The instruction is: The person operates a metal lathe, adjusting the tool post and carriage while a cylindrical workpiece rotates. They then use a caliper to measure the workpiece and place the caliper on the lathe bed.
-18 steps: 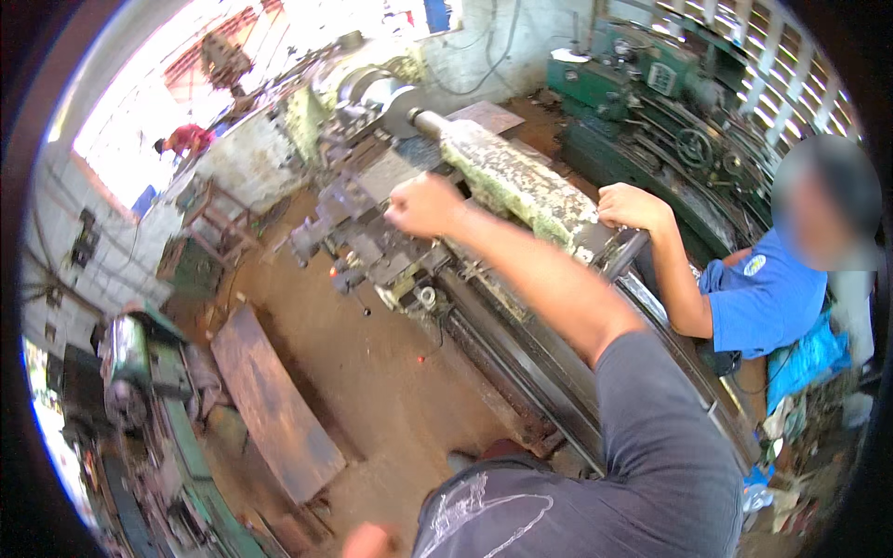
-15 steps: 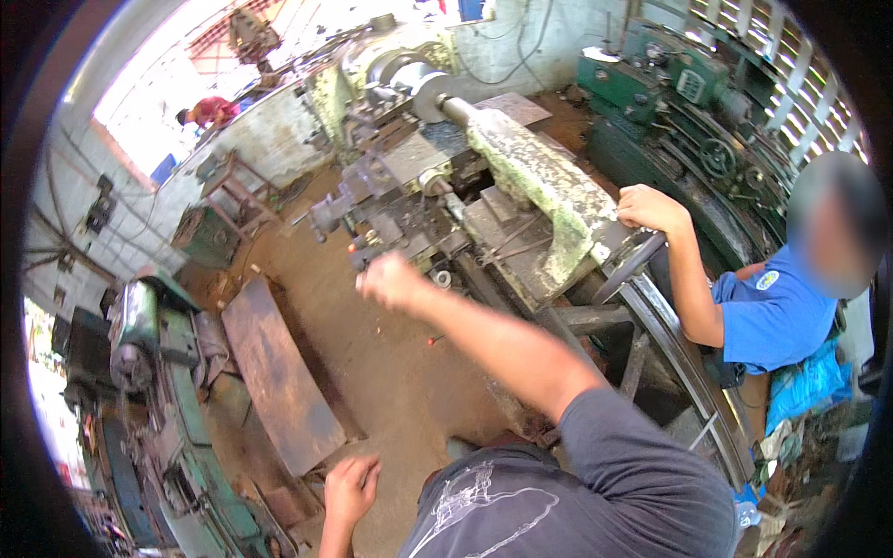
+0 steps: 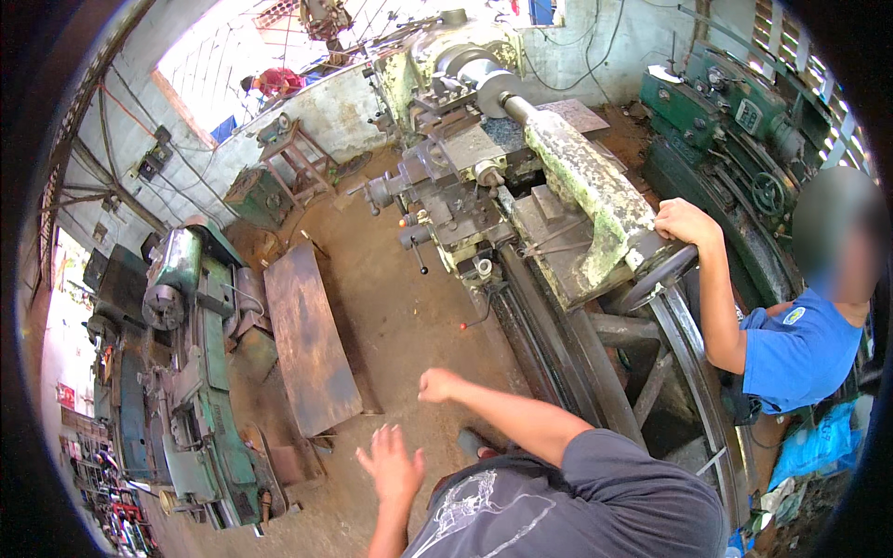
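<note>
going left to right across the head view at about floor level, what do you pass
green lathe machine → rusty flat metal plate on the floor → open left hand → right hand → long grey lathe bed with a mossy cylinder → co-worker in a blue shirt

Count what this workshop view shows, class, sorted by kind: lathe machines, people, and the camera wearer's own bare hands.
Lathe machines: 3 (big grey lathe, green lathe at left, green lathe at right)
People: 2 (co-worker in blue, distant person in red)
Wearer's hands: 2 (left hand, right hand), both empty
Total: 7

Green lathe, rusty steel plate
</note>
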The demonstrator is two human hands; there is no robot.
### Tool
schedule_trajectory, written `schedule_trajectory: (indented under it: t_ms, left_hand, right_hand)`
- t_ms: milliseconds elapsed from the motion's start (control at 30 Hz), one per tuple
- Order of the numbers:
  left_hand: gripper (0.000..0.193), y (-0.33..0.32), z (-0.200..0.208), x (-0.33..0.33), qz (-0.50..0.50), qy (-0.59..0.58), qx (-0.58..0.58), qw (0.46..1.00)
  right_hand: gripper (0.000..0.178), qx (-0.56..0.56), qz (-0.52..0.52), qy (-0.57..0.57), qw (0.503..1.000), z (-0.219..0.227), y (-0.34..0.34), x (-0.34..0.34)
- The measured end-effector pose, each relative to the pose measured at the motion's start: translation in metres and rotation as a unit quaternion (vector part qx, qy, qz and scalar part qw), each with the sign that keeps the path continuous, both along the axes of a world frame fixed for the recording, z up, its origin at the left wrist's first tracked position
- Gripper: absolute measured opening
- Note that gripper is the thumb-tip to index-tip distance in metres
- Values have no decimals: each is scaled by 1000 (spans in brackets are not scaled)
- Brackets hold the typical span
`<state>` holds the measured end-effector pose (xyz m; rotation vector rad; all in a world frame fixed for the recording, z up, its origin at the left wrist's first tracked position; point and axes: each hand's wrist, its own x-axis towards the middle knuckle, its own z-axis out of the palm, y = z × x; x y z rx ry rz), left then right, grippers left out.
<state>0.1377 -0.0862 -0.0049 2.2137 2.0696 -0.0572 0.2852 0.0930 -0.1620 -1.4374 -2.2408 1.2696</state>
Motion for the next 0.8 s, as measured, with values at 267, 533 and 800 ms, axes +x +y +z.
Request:
schedule_trajectory:
  t_ms: [267, 533, 800]
  left_hand:
    - [77, -91, -200, -159, 40, 2, -454, 890]
    - [70, -52, -305, -152, 69, -77, -454, 885]
    - [53, 6, -277, -122, 192, -357, -314, 858]
  right_hand:
    - [89, 437, -242, 456, 737, 354, 13, 162]
    - [67, 233, -178, 313, 903, 291, -50, 168]
    - [60, -157, -164, 34, 973, 18, -222, 128]
